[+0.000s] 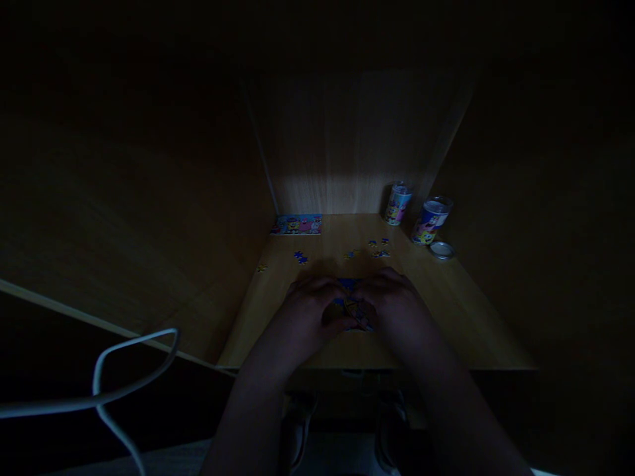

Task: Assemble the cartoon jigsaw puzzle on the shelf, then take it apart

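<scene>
A partly joined jigsaw puzzle (pixel 354 316), blue and yellow, lies on the wooden surface near its front edge. From the left, my left hand (pixel 311 305) curls round the puzzle with thumb and fingers closed on its edge. My right hand (pixel 389 299) bends over the other side, its fingertips closed on the puzzle near those of the left. Both hands hide part of it, and dim light blurs the fingertips. Loose puzzle pieces lie beyond them: blue pieces (pixel 300 258), small pieces (pixel 350 254), more pieces (pixel 381 254) and a yellow piece (pixel 262 268).
A finished cartoon picture strip (pixel 297 225) lies at the back left. Two cartoon-printed cans, a smaller-looking can (pixel 397 206) and a nearer can (pixel 429 225), stand at the back right beside a round lid (pixel 442 250). Wooden walls enclose the surface. A white cable (pixel 99 383) loops at lower left.
</scene>
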The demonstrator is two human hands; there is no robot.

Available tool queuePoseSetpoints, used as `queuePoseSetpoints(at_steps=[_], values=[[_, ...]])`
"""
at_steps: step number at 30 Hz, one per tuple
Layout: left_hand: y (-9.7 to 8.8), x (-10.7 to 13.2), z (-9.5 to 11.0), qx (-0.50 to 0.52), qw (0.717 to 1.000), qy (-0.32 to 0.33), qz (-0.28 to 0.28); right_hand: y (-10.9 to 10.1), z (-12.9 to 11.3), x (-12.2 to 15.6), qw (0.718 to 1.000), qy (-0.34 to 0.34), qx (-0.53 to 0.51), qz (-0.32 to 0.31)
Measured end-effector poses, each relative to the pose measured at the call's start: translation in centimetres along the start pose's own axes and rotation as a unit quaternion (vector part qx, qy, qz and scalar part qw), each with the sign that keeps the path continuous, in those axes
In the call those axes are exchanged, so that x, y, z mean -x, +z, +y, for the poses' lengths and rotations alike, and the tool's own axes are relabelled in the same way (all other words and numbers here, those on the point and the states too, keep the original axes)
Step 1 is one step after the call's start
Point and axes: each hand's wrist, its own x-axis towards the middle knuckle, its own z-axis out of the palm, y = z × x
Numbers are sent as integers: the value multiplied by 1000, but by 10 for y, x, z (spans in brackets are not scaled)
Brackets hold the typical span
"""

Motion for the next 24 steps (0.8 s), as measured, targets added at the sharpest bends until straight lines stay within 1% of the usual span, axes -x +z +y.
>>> queuePoseSetpoints(at_steps=[5, 8, 12, 14, 21, 24], values=[[1, 1, -2, 4, 1000, 2, 0, 2, 4, 1, 999, -7, -44, 15], [1, 1, -3, 0, 1000, 3, -3, 4, 6, 2, 998, 22, -45, 39], [0, 1, -3, -5, 1000, 4, 2, 4, 6, 3, 996, 63, -15, 62], [0, 1, -2, -8, 1000, 0, 1, 4, 6, 4, 996, 69, -9, 59], [1, 2, -4, 2, 1000, -1, 1, 7, 7, 3, 998, 52, -3, 31], [2, 2, -5, -4, 1000, 5, 3, 7, 7, 4, 998, 52, 3, 34]])
